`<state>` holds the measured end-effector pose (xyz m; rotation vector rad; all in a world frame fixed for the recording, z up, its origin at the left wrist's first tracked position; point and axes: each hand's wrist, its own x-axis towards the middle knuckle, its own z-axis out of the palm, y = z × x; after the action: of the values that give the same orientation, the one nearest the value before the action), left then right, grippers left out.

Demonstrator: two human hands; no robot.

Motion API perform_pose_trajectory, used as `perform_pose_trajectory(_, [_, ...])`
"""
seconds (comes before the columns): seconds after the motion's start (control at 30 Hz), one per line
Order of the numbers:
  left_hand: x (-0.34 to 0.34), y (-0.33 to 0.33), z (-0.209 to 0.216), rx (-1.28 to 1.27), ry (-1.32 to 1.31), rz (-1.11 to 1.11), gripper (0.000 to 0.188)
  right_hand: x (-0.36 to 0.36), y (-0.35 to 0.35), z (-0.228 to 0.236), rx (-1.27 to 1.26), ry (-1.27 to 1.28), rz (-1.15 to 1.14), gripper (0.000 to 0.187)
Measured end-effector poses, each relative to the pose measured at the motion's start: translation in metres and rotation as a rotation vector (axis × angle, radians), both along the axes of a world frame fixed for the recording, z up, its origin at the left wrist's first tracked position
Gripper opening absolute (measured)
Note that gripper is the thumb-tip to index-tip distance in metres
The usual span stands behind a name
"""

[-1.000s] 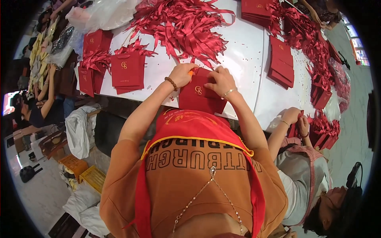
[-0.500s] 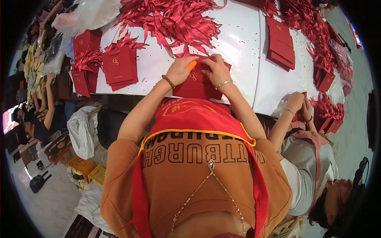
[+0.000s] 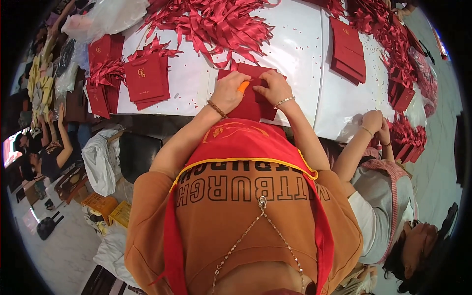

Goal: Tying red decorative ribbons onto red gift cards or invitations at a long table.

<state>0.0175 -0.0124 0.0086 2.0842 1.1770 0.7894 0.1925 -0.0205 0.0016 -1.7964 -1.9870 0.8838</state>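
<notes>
At the table's near edge, both of my hands work at a dark red paper bag [image 3: 248,109] lying flat. My left hand [image 3: 230,93] is closed round a small orange tool [image 3: 243,86]; its tip is hidden by the fingers and bag. My right hand [image 3: 276,88] has its fingers bent and pinching the upper part of the bag, close to the tool. A strand of red ribbon [image 3: 234,65] lies just beyond the bag's top edge. More red card or bag layers show under my hands.
A large heap of red ribbons [image 3: 211,24] covers the far middle of the white table [image 3: 295,54]. Stacked red bags [image 3: 145,81] stand at left, another stack [image 3: 347,51] at right. A co-worker's hands [image 3: 374,124] are close by on the right. Small red specks dot the table.
My left hand has shifted slightly right and down, and the orange tool now points more steeply. My hands now cover the gold print on the bag. The co-worker's hands have also moved a little.
</notes>
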Motion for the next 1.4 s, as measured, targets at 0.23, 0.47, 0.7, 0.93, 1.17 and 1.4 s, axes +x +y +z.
perform_pose_trajectory(0.23, [0.009,-0.001,-0.004,-0.105,-0.017,0.073,0.011,0.007,0.004,-0.010,-0.070,0.260,-0.050,0.032])
perform_pose_trajectory(0.47, [0.019,0.004,-0.004,-0.110,0.057,0.094,0.008,0.003,0.003,-0.011,-0.071,0.233,-0.061,0.031])
perform_pose_trajectory(0.7, [0.024,0.012,-0.006,-0.250,0.062,0.125,0.009,0.003,0.002,-0.015,-0.029,0.210,-0.060,0.031])
perform_pose_trajectory(0.93, [0.027,0.013,0.008,-0.298,0.087,0.109,0.021,-0.001,-0.003,-0.012,0.088,0.200,-0.050,0.025])
perform_pose_trajectory(1.17, [0.026,0.013,0.013,-0.314,0.196,0.047,0.024,-0.007,-0.007,-0.007,0.165,0.172,-0.045,0.022])
perform_pose_trajectory(1.4, [0.021,0.012,0.009,-0.480,0.077,0.043,0.019,0.002,-0.010,-0.001,0.091,0.227,-0.010,0.021])
